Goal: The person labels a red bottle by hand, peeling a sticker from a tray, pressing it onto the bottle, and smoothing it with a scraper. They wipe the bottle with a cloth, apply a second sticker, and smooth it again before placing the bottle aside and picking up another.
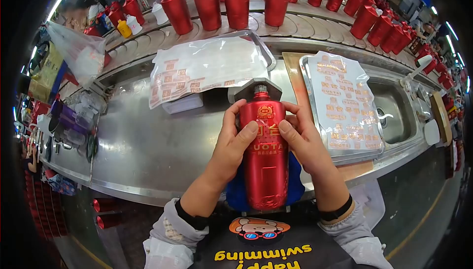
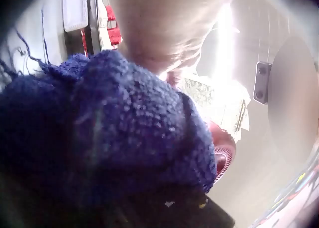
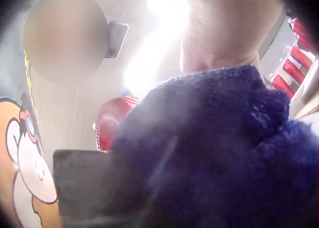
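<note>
Pressing lettering (image 1: 268, 146), we judge: left hand (image 1: 232, 140), right hand (image 1: 305, 138), both curled round red bottle (image 1: 266, 185). Next calls for even smoothing.

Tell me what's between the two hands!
In the head view, the red bottle is between the left hand and the right hand, which hold it from both sides.

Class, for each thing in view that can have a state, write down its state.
Red lettered bottle: held, lettering facing the head camera
Left hand: gripping one side
Right hand: gripping the other
Blue towel: bunched
Left decal sheet: mostly bare
Right decal sheet: mostly full
Nearest conveyor bottles: upright
</note>
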`<state>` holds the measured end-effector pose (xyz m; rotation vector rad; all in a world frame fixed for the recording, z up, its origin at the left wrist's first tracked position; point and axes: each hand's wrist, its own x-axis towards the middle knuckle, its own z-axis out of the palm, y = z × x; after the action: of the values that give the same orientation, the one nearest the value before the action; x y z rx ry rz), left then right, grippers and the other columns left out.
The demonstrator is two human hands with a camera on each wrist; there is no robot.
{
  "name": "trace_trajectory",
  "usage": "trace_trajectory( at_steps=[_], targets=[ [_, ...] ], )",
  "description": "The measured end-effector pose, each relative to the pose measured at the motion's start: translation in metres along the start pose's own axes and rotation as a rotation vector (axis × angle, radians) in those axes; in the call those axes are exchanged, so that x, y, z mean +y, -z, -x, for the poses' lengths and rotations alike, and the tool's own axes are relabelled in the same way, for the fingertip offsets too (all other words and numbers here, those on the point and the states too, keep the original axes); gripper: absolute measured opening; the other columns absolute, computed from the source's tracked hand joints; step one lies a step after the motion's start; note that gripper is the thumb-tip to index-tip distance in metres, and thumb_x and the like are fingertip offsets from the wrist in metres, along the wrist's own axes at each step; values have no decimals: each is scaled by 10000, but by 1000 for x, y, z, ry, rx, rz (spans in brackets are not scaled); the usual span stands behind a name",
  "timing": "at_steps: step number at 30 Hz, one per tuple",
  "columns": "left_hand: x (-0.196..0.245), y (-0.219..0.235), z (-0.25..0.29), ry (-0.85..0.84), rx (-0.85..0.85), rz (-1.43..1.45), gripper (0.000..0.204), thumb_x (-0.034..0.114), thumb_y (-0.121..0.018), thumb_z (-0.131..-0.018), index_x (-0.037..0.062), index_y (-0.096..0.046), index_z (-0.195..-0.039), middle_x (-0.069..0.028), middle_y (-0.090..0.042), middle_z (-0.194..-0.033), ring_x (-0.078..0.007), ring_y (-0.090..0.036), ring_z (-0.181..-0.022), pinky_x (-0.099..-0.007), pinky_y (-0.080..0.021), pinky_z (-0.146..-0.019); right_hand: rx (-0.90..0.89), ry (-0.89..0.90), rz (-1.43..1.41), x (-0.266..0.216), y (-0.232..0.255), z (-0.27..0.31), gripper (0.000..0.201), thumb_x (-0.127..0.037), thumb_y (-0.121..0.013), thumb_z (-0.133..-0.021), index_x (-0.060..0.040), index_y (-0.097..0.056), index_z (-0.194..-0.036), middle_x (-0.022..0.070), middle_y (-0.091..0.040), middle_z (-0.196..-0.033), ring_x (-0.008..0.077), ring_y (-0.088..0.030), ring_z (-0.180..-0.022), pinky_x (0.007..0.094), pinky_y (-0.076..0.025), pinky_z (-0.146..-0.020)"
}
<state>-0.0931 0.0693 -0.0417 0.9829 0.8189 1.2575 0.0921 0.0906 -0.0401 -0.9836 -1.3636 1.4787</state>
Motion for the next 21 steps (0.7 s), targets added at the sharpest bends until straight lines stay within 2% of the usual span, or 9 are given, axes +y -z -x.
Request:
trace_trajectory(
  at_steps=[4,7,10,13,16,19,21],
  targets=[
    [-1,0,-1,1,-1,17,691,322,-592,-974,-5,-227,-1463,-158,-461,-1326,-181,-486,-1196,-314,-403,-1032,17,-29,-8,2,2,-3,644,-374,-635,-950,32,-382,-1382,182,-603,-1136,179,-586,-1003,299,-476,-866],
    [-1,-4,-1,-43,23,55,696,328,-595,-972,-9,-229,-1458,-162,-465,-1325,-181,-491,-1195,-315,-403,-1033,36,41,19,3,-1,-2,662,-392,-653,-934,39,-396,-1366,203,-589,-1151,200,-585,-1033,312,-476,-889],
    [5,-11,0,-47,31,-60,708,348,-599,-971,-14,-231,-1455,-165,-465,-1330,-187,-492,-1199,-318,-403,-1035,60,115,205,4,-1,-5,687,-415,-666,-920,52,-405,-1351,217,-582,-1157,225,-585,-1057,328,-476,-907],
    [4,-6,-4,-38,23,-92,714,366,-593,-975,-18,-231,-1456,-165,-464,-1337,-188,-493,-1199,-315,-405,-1032,48,37,138,-1,-2,-5,684,-413,-671,-915,61,-415,-1336,223,-582,-1168,246,-583,-1081,343,-470,-928],
    [2,-5,-3,-27,24,-23,688,355,-560,-996,-23,-224,-1462,-159,-458,-1346,-182,-489,-1203,-307,-401,-1034,49,87,105,4,-1,-6,686,-402,-684,-906,75,-422,-1322,223,-586,-1165,258,-589,-1086,350,-471,-936],
    [1,-3,-3,-25,19,49,656,334,-521,-1016,-23,-214,-1473,-153,-449,-1357,-173,-484,-1204,-299,-395,-1037,83,164,284,-4,-6,-4,679,-394,-690,-901,88,-432,-1304,229,-588,-1174,257,-592,-1096,350,-475,-938],
    [2,-6,-2,-19,14,49,646,326,-509,-1022,-25,-210,-1476,-151,-445,-1363,-172,-482,-1206,-300,-391,-1040,54,129,284,-4,-4,-5,620,-330,-672,-924,65,-418,-1329,182,-576,-1198,211,-570,-1111,331,-457,-962]
  ],
)
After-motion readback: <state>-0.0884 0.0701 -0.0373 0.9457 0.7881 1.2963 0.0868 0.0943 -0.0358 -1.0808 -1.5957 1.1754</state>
